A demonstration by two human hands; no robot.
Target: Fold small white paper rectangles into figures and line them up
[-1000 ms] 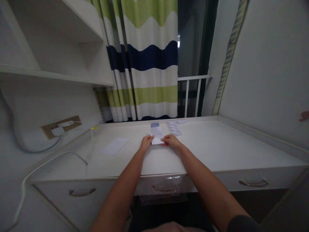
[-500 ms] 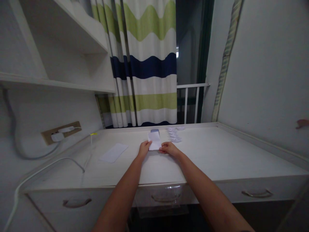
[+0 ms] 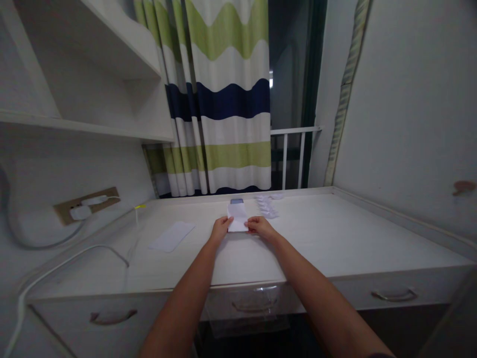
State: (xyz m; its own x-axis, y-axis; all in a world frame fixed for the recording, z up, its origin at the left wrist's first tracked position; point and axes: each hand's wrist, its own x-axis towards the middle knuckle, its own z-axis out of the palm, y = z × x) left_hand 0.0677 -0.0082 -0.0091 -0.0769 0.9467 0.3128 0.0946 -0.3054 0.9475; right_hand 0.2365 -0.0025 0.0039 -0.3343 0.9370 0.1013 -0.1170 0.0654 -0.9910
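White-painted desk top (image 3: 316, 233) in a small, dim room, viewed from above, with 12 o'clock pointing away from the person. We see a white wooden shelf (image 3: 93, 94) at 10 o'clock and a curtain with wavy green, white and navy bands (image 3: 231, 99) at 12 o'clock. A white metal railing (image 3: 294, 154) stands at 1 o'clock.

The left hand (image 3: 221, 229) and right hand (image 3: 261, 227) reach in from 6 o'clock and meet at a white rectangular paper (image 3: 237, 217), which lies near the desk's far edge. The left hand touches its lower left corner and the right hand its lower right corner. Neither hand is clenched, but in this dim view we cannot tell whether they grip the paper or only press it.

A small dark blue flat object (image 3: 236, 201) sits at the paper's 12 o'clock, touching its far edge; it is too small to identify. Small white paper pieces (image 3: 266, 207) lie at 2 o'clock, just beside the paper, and a plain white paper sheet (image 3: 171, 236) lies well apart at 9 o'clock.
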